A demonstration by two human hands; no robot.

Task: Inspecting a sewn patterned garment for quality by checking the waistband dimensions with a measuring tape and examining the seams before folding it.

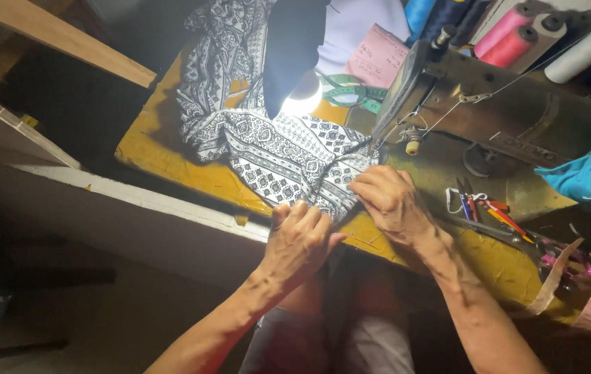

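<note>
Fabric (275, 149), black-and-white patterned and rumpled, lies across a yellow table (150, 149) beside a sewing machine (503, 111). Left hand (299, 242) curls over its near edge; right hand (392, 201) pinches it flat near the needle.

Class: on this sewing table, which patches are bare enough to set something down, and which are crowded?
Bare: the yellow table left of the patterned cloth, and the strip between right hand and scissors. Crowded: the pens, tape measure and thread cones around the sewing machine.
</note>
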